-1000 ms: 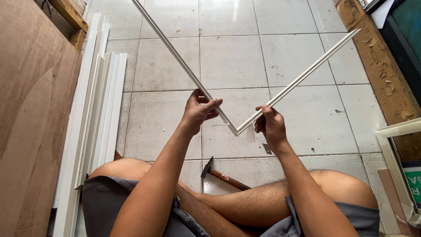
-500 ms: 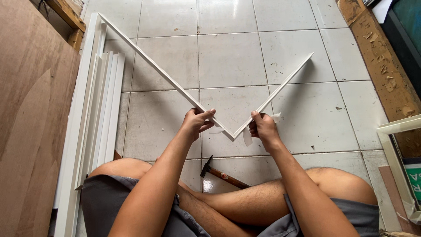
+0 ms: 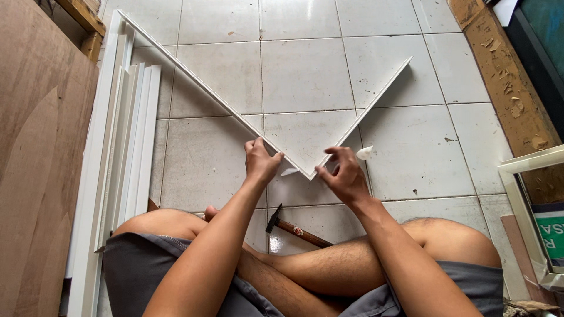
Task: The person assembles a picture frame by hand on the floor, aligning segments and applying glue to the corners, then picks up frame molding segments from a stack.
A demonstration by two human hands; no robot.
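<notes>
Pale, scuffed floor tiles [image 3: 305, 70] fill the space where a person sits cross-legged, bare knees spread to either side. Flat on the tiles in front of them lies a white L-shaped frame corner [image 3: 305, 170], two thin mouldings meeting in a mitred point that aims back at the sitter. The long moulding [image 3: 194, 82] runs up and away to the left; the short moulding [image 3: 370, 100] runs up to the right.

The left hand [image 3: 261, 161] rests on the long moulding just beside the joint, fingers curled down over it and pressing on its top. The right hand [image 3: 346, 176] grips the short moulding close to the same joint, thumb and fingers pinched around the strip. The two hands sit near each other with the corner between them.

A hammer [image 3: 294, 228] lies on the floor just behind the hands, near the crossed shins. A stack of white mouldings [image 3: 126, 135] lies along the left, beside a brown board [image 3: 41, 176]. A small white scrap [image 3: 364, 153] lies just beside the right hand.
</notes>
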